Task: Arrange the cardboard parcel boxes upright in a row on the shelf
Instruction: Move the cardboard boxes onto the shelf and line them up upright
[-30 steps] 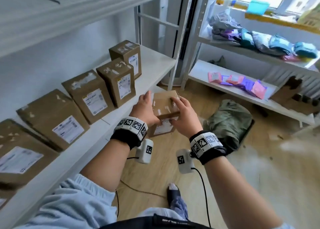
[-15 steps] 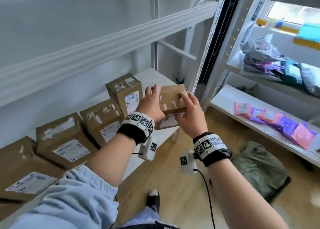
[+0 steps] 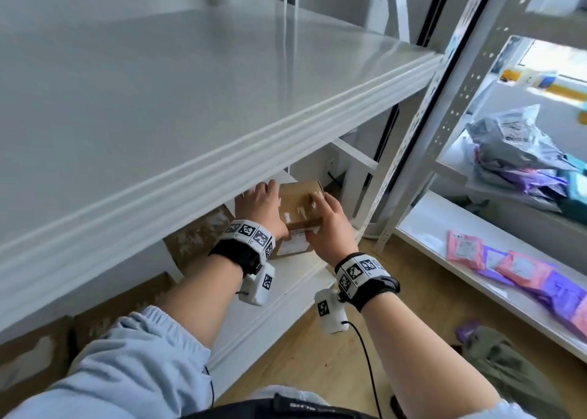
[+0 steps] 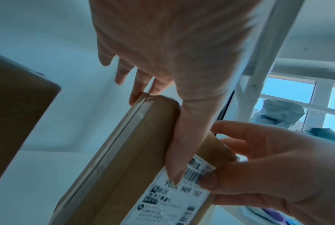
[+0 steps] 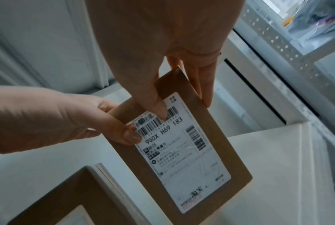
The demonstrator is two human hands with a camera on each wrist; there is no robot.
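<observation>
I hold the small brown cardboard parcel box in both hands, left hand and right hand curled round its top corners, over the white metal shelf just right of the neighbouring brown cardboard box. Set down tilted, it could topple or knock that neighbour.

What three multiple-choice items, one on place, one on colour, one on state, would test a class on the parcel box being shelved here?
1. Where is the held parcel box?
A. on the floor
B. under the upper shelf board
C. on the far rack

2. What colour are the flat packets on the far rack?
A. pink and purple
B. yellow
C. black

3. How is the box held?
A. left hand only
B. right hand only
C. both hands

B: it sits beneath the board. A: those colours show. C: each thumb presses the label.
</observation>
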